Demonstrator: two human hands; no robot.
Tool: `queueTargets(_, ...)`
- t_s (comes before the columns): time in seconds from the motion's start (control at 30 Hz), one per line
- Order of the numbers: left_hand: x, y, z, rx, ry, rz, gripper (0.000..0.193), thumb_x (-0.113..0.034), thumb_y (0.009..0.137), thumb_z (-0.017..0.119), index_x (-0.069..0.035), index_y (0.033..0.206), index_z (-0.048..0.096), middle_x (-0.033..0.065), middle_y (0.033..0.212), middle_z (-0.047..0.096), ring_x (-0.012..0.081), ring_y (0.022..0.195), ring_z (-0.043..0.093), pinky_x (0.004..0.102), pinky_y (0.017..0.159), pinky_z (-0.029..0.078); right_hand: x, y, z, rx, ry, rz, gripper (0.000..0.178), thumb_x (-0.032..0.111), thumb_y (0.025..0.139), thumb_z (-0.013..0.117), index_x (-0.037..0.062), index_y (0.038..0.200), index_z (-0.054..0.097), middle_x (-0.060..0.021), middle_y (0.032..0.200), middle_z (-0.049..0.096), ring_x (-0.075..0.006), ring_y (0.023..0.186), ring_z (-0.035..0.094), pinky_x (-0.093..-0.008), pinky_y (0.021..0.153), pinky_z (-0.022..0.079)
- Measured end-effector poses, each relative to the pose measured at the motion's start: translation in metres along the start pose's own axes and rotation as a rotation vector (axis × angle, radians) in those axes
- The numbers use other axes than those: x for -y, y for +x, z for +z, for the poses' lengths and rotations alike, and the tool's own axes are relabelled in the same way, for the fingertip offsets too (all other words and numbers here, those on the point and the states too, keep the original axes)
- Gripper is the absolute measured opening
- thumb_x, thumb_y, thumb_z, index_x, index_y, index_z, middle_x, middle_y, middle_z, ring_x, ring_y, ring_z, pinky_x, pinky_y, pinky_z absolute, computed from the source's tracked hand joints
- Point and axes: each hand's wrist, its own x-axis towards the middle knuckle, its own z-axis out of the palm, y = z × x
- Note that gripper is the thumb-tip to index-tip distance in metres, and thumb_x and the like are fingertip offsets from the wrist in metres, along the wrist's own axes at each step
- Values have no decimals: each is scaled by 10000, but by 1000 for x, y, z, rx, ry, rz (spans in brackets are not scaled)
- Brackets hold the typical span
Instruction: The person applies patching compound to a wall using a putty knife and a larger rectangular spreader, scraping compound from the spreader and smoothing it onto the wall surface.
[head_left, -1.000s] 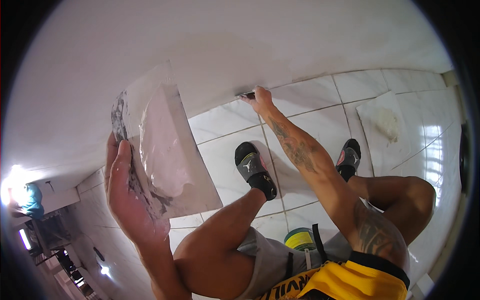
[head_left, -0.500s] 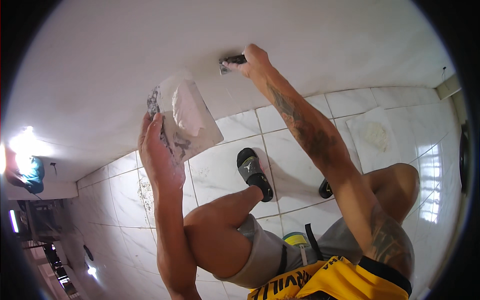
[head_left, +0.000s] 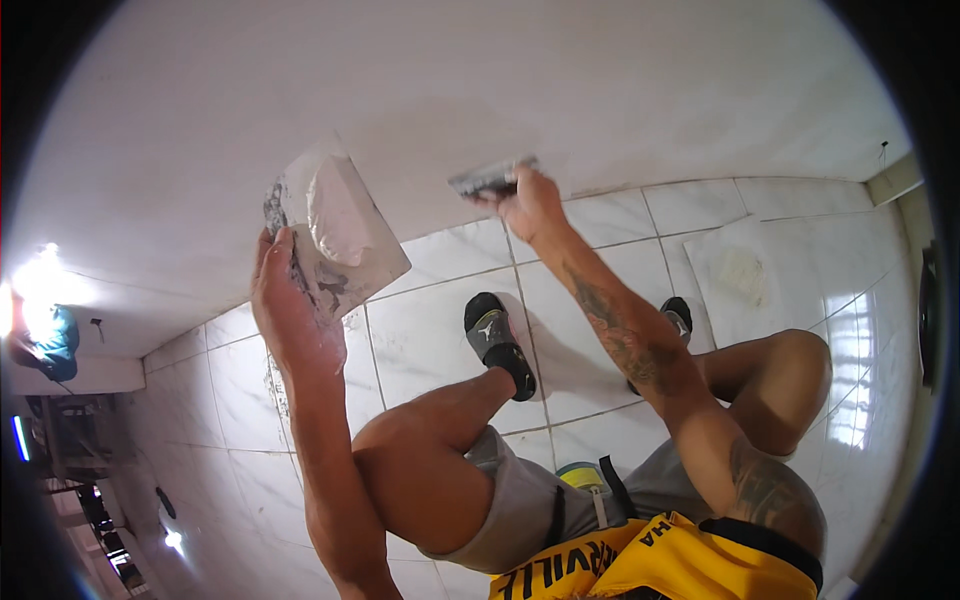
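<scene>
Left hand (head_left: pixel 290 300) clamped on the dark-smeared edge of a flat board (head_left: pixel 387 266), which is tilted in front of the wall (head_left: pixel 620 80) and carries a thick lump of pale paste (head_left: pixel 338 218). Right hand (head_left: pixel 532 205) closed around a flat blade (head_left: pixel 490 180), just above the floor line; motion blur, can't tell if it touches the wall. Progress, my read: partway. Wall shows a darker patch (head_left: pixel 430 130), probably fresh coat; the rest looks pale and fairly even, can't confirm which parts are finished. Paste on board isn't used up, so material remains to spread.
</scene>
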Motion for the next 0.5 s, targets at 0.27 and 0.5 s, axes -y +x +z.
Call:
queueTargets(0.27, 8, 3, 0, -171, 106, 67, 366, -137, 923, 498, 73, 1223, 494, 106, 1132, 569, 179, 996, 587, 299, 850, 482, -147, 80, -147, -367, -8, 193, 312, 27, 855, 355, -100, 1138, 369, -273, 1161, 448, -444, 1121, 468, -673, 937, 396)
queueTargets(0.5, 11, -2, 4, -268, 243, 128, 337, -76, 929, 472, 116, 1205, 504, 169, 1307, 479, 229, 1065, 577, 362, 906, 495, -180, 122, -157, -311, 53, 177, 295, 58, 866, 384, -64, 1132, 428, -198, 1158, 486, -363, 1044, 531, -602, 925, 454)
